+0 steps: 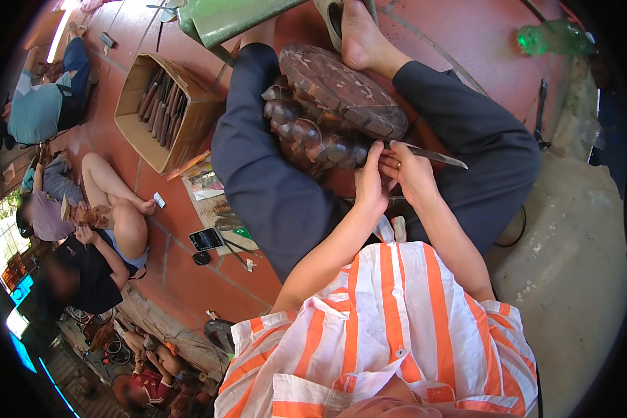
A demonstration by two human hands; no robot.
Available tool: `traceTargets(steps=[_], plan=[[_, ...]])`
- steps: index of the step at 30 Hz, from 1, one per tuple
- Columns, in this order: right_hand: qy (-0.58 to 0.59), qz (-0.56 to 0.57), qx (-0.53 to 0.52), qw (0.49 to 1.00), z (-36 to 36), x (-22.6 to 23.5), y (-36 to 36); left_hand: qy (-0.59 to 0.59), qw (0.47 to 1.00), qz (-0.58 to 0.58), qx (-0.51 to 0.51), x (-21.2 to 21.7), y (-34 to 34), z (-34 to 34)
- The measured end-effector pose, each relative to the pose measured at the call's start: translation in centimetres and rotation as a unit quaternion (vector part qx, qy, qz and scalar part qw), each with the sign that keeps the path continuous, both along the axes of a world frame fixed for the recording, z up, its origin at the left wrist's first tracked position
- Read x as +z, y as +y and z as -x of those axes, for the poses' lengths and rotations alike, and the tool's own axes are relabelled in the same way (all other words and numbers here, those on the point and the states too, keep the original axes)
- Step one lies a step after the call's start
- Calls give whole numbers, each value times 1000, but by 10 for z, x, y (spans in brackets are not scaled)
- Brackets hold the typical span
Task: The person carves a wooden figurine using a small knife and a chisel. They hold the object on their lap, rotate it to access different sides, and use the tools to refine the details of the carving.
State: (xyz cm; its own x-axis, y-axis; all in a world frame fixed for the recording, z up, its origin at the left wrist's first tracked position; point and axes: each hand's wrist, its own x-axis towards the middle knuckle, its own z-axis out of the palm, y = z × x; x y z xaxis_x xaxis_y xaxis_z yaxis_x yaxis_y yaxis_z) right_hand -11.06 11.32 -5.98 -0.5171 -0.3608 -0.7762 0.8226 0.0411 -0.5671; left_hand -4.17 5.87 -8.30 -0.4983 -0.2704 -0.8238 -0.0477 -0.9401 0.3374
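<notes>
Between my legs lies a large dark-brown wooden carving, tilted on its side, with shiny rounded lumps and a thick round base. My left hand is closed at the carving's near right end, its thumb stretched along the edge. Whatever is in its fingers is hidden. Right beside it, my right hand is pinched around a narrow knife. Its pale metal blade points off to the right, over my right leg. The two hands almost touch, and their fingers cover the knife's other end.
To the left stands a cardboard box of wooden-handled tools. A phone lies on the tiled floor. A green stool is ahead; a green bottle lies far right. Several people sit at left, one person near a small carving.
</notes>
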Motion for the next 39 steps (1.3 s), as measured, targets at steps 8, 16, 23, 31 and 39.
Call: traceTargets(steps=[8,16,23,31,39], plan=[[23,-19,64,997,4,11,-8,42,999,-21,-6,-3,-3,-6],[1,18,26,1000,0,2,-2,25,999,-38,16,1,-3,-6],[4,-36,29,999,4,-1,-3,-7,999,8,-48,-12,-2,-1],[49,-43,81,995,-2,13,-9,45,998,-48,9,-5,-1,-12],[61,-82,44,994,2,3,-5,19,1000,-12,-22,-6,0,0]])
